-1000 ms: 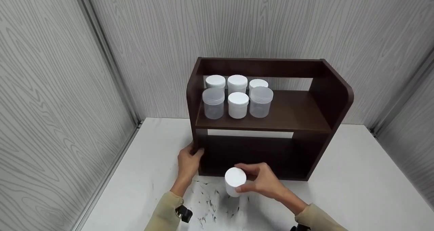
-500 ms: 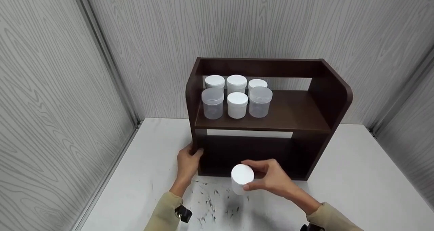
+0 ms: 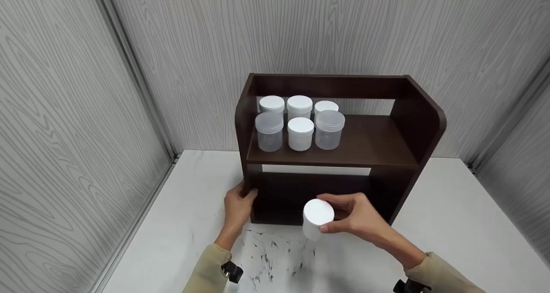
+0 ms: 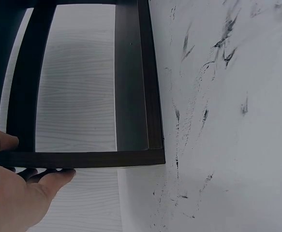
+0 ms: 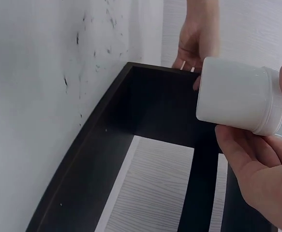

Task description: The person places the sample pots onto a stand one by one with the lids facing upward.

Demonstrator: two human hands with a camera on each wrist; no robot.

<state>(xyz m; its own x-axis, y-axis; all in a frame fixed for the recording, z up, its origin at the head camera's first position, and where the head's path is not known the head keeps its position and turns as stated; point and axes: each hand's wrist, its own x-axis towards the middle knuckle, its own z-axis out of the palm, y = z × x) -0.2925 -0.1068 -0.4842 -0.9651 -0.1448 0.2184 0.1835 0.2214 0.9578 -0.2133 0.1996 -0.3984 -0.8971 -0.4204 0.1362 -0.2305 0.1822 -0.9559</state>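
My right hand (image 3: 363, 219) pinches a white lidded jar (image 3: 318, 218) between thumb and fingers, upright and raised above the table before the shelf's lower opening. In the right wrist view the same white jar (image 5: 237, 96) shows its smooth side and lid rim, gripped near the lid. My left hand (image 3: 238, 205) grips the left side panel of the dark brown shelf (image 3: 331, 157), thumb on the inner face and fingers outside, as the left wrist view also shows with the hand (image 4: 20, 193) around the panel's edge.
On the upper board stand several white jars (image 3: 300, 134) and two translucent jars (image 3: 270, 132) (image 3: 329, 129), grouped toward the left. Black scuff marks (image 3: 266, 258) streak the white table (image 3: 206, 172). Wood-grain walls (image 3: 318, 31) enclose the back and sides.
My right hand has lifted the white jar and carried it to the right. The left hand stays on the side panel, and the jars on the shelf have not moved.
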